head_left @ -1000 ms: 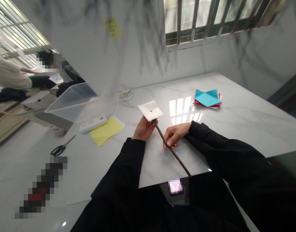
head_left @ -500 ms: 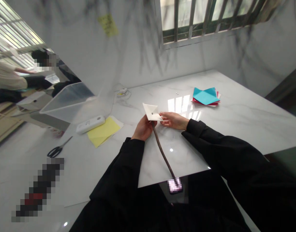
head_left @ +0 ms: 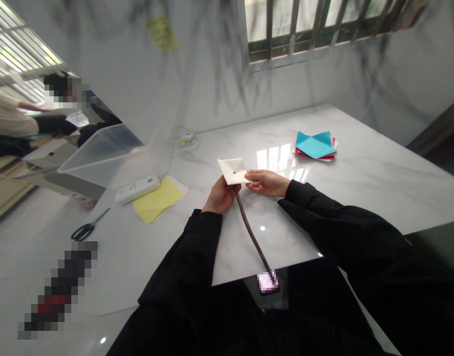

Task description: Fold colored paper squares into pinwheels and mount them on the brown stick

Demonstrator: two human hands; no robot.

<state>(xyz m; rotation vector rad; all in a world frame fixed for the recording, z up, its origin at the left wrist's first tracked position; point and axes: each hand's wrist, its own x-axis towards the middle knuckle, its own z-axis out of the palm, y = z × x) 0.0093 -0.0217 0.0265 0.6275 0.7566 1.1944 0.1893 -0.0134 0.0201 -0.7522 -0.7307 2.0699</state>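
Observation:
In the head view, a folded white paper (head_left: 232,167) with a small dark spot near its middle is held up above the table. My left hand (head_left: 220,196) is closed on its left and lower side, the fingertips partly hidden behind the sheet. My right hand (head_left: 267,183) pinches the paper's right corner between thumb and fingers. From under the paper a thin brown stick (head_left: 251,232) slants down toward the table's front edge. How the stick joins the paper is hidden. Its lower end meets a blurred-out pinkish object (head_left: 267,282).
Black-handled scissors (head_left: 86,230), yellow paper (head_left: 158,200) and a white elongated device (head_left: 138,190) lie to the left. A clear plastic bin (head_left: 101,153) stands behind them. Blue and red folded papers (head_left: 316,146) are stacked at the back right. Other people sit at far left.
My right fingers have closed more onto the paper's right corner, and the paper looks slightly flatter there. The left hand keeps about the same place.

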